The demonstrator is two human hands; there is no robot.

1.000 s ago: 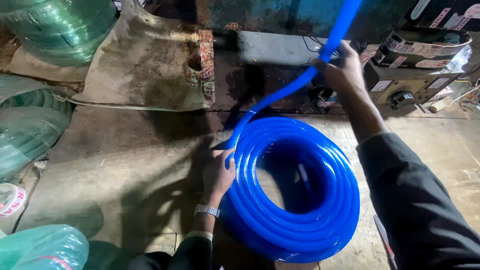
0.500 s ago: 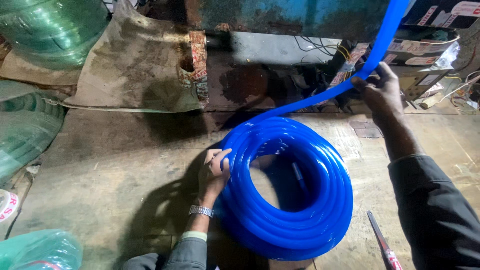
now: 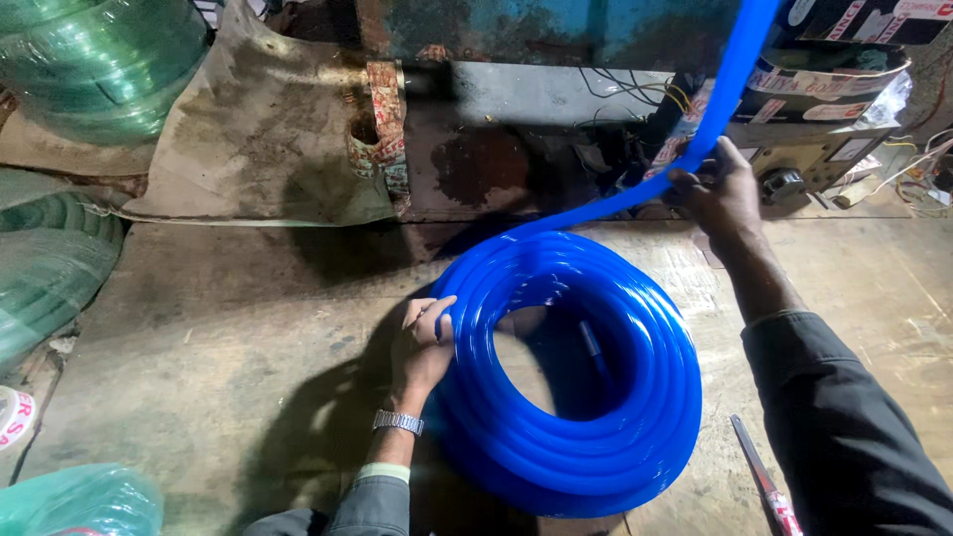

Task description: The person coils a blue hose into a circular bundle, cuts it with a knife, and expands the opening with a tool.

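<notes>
A coil of shiny blue hose (image 3: 586,437) lies on the worn floor in front of me. My left hand (image 3: 422,347), with a metal watch at the wrist, presses on the coil's left edge, thumb hooked over the top loops. My right hand (image 3: 720,194) is closed around the free run of blue hose (image 3: 730,84), which rises from the coil's far side up to the top right and out of view.
Rolls of green hose (image 3: 74,65) are stacked at the left, over a dirty sack (image 3: 258,139). A machine with wires and a knob (image 3: 784,184) stands at the back right. A red-handled blade (image 3: 764,486) lies right of the coil. A green bundle (image 3: 69,501) sits bottom left.
My right hand has drawn the free hose rightward and a little lower, laying more of it toward the coil. My left hand has stayed on the coil's left edge.
</notes>
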